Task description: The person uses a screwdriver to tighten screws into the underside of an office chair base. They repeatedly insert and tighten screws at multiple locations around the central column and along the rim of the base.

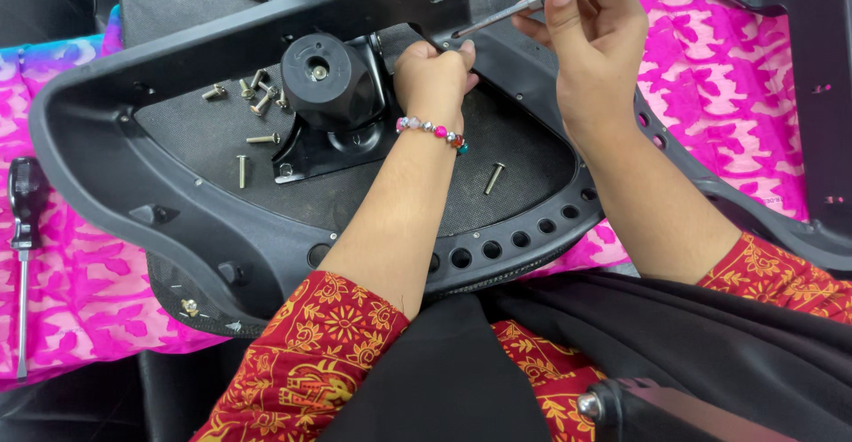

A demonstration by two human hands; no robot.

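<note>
An upturned black chair seat (pixel 133 202) lies before me on a pink patterned cloth, with a black mechanism block (pixel 330 78) bolted at its middle. My left hand (pixel 433 76), a bead bracelet on the wrist, is closed beside the block where the screwdriver's tip meets the frame. My right hand (pixel 586 29) grips the dark handle of a screwdriver (pixel 532 0), its shaft slanting down left toward my left fingers. Several loose screws (pixel 253 91) lie on the seat's underside left of the block, and one more screw (pixel 493 177) lies to the right.
A second screwdriver (pixel 22 247) with a black handle rests on the pink cloth (pixel 728 87) at the far left. A black armrest bar (pixel 266 29) crosses the seat's top. Another black chair part (pixel 821 96) stands at the right edge. A black object (pixel 657 411) sits at bottom right.
</note>
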